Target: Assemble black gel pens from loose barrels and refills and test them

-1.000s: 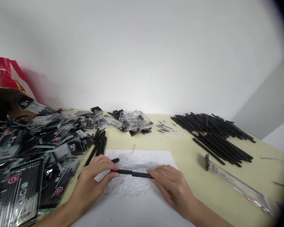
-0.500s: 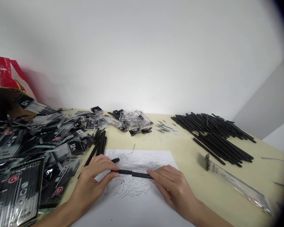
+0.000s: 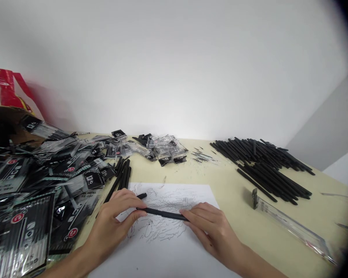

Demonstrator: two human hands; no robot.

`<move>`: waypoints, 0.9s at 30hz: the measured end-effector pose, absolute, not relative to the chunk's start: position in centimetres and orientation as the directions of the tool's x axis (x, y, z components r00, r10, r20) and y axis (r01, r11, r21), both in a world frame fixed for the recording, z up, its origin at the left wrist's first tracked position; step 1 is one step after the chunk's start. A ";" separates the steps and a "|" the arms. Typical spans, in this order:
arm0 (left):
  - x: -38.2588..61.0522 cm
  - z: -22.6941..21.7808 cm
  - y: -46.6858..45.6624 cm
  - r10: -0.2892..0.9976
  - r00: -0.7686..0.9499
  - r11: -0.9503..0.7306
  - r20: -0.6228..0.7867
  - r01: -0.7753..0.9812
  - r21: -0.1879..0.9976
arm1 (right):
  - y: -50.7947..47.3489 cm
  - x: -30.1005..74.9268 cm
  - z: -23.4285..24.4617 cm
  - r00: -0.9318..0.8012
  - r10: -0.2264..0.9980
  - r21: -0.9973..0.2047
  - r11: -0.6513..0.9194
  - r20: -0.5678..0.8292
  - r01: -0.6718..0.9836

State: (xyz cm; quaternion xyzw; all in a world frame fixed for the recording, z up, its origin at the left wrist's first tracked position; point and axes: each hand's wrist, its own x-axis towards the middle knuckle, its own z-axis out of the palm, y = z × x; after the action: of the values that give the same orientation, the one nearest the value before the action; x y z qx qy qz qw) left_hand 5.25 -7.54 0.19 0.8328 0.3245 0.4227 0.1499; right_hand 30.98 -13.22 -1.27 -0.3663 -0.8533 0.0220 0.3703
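Closing at its seam, the black pen (image 3: 162, 214) is sitting pinched between the left hand (image 3: 113, 220) and the right hand (image 3: 211, 227) above a scribbled sheet (image 3: 162, 258), while many bagged gel refills (image 3: 46, 181) are waiting and finished-looking black pens (image 3: 266, 170) are lying heaped opposite.

A slim black pen (image 3: 162, 214) shows against white paper (image 3: 174, 193) scribbled with grey lines. The worktop (image 3: 220, 173) looks roughly pale cream.

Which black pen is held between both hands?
The black pen across the scribbled paper, its ends held by the left hand and right hand; the other pens lie piled on the table.
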 end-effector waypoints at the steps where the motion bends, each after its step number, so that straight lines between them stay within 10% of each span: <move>1: 5.3 0.2 -7.5 0.667 0.430 -0.744 0.608 0.413 0.525 | -13.2 31.0 -1.3 -0.459 0.640 -0.308 0.732 0.616 0.608; 27: 5.4 0.0 -7.6 0.643 0.457 -0.766 0.615 0.370 0.526 | -13.6 30.8 -1.0 -0.483 0.690 -0.351 0.705 0.539 0.616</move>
State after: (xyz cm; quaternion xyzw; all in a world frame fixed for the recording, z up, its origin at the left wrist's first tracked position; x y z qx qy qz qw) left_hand 5.35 -7.64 -0.02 0.8382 0.3020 0.4247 0.1608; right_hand 30.83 -13.55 -1.04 -0.3800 -0.8593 0.0550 0.3379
